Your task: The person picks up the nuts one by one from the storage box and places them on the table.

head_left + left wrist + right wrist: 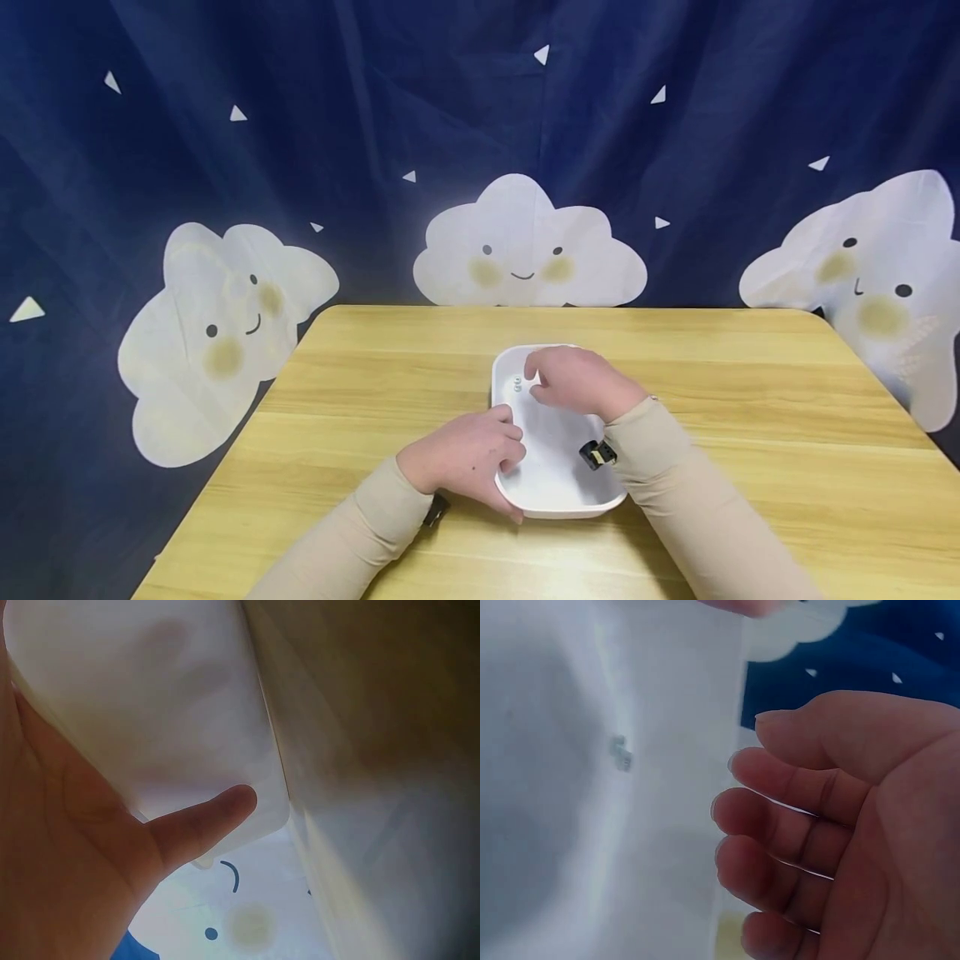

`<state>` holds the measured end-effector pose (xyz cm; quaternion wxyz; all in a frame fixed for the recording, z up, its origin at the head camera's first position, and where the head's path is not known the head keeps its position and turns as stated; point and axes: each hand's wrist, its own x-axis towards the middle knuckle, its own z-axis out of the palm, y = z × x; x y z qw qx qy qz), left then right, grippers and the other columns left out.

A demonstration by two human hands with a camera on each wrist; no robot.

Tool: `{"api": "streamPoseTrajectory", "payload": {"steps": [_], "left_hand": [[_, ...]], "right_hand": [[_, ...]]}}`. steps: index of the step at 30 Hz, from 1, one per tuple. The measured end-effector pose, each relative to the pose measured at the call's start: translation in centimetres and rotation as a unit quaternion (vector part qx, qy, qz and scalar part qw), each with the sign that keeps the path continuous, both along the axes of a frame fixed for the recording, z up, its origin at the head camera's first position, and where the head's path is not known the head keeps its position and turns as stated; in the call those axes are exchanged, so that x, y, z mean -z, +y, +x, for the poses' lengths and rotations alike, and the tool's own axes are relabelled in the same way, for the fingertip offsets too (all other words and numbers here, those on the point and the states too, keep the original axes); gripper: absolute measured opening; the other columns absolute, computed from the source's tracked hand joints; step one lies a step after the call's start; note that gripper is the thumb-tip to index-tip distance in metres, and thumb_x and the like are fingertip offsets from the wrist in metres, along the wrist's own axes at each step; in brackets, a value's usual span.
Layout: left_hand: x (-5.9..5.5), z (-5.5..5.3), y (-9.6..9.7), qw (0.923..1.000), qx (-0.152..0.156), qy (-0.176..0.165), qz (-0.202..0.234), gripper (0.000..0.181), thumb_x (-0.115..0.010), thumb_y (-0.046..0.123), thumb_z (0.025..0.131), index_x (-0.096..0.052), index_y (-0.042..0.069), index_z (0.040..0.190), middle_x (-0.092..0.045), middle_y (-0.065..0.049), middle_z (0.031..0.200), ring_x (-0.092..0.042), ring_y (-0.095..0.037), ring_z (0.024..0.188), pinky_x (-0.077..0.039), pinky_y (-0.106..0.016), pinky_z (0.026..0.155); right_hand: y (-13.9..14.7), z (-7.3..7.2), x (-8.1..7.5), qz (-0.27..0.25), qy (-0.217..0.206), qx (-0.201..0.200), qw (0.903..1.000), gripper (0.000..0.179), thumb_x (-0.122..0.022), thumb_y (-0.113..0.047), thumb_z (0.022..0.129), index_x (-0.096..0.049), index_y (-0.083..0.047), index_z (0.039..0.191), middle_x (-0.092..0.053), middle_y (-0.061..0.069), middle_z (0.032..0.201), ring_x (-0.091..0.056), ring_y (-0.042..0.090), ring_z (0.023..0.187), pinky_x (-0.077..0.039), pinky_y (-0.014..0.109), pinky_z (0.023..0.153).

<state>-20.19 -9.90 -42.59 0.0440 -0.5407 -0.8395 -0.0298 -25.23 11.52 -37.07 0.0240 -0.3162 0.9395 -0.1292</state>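
Observation:
A white rectangular tray [551, 442] with rounded corners and low walls stands on the table. My left hand [472, 458] grips its near left side, fingers bent over the rim and thumb low on the outer wall. In the left wrist view the thumb [206, 821] lies along the tray's outside [150, 690]. A few small clear bead-like pieces [517, 384] sit together inside at the far left; the right wrist view shows them as a blurred pale clump [621, 754]. My right hand [577, 383] reaches over the tray's far right part, fingers loosely bent and holding nothing.
The tray rests on a light wood-grain table [360, 375] with rounded far corners. Beyond its far edge hangs a dark blue curtain [360, 125] printed with white clouds and small triangles. A small black device [598, 454] is at the right wrist, over the tray.

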Motion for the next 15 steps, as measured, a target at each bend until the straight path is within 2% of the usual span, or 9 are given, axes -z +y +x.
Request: {"api": "streamPoseTrajectory", "payload": {"steps": [2,8,11,15], "left_hand": [[0.0,0.1,0.1,1.0,-0.003,-0.002,-0.002,0.064,-0.077,0.077,0.063,-0.041,0.024,0.066,-0.037,0.016,0.071,-0.037,-0.01,0.08,-0.03,-0.018,0.063],[-0.1,0.1,0.2,0.9999,-0.01,-0.004,-0.006,0.064,-0.076,0.078,0.062,-0.041,0.024,0.066,-0.037,0.016,0.071,-0.037,-0.009,0.081,-0.03,-0.018,0.061],[0.0,0.0,0.1,0.9999,-0.01,-0.002,-0.006,0.064,-0.076,0.079,0.062,-0.041,0.024,0.066,-0.038,0.015,0.072,-0.037,-0.01,0.082,-0.031,-0.018,0.063],[-0.1,0.0,0.1,0.9999,-0.013,-0.001,-0.01,0.064,-0.075,0.079,0.062,-0.042,0.025,0.067,-0.039,0.016,0.073,-0.037,-0.01,0.082,-0.032,-0.018,0.063]], "right_hand": [[-0.4,-0.2,0.5,0.009,-0.004,-0.007,0.9999,0.019,-0.067,-0.016,0.089,-0.071,-0.01,0.107,-0.064,-0.004,0.083,-0.055,0.013,0.074,-0.05,0.037,0.074],[-0.9,-0.7,1.8,0.02,-0.063,-0.013,0.9977,0.029,-0.066,-0.012,0.089,-0.071,-0.007,0.118,-0.071,0.002,0.104,-0.057,0.015,0.081,-0.049,0.036,0.083],[-1.0,-0.8,2.6,0.027,-0.077,-0.024,0.9964,0.03,-0.066,-0.011,0.089,-0.069,-0.009,0.119,-0.069,0.001,0.098,-0.057,0.016,0.083,-0.049,0.037,0.083],[-1.5,-0.8,3.3,0.037,-0.089,-0.025,0.995,0.028,-0.066,-0.011,0.087,-0.065,-0.013,0.115,-0.06,-0.003,0.085,-0.055,0.016,0.08,-0.048,0.037,0.076]]}}
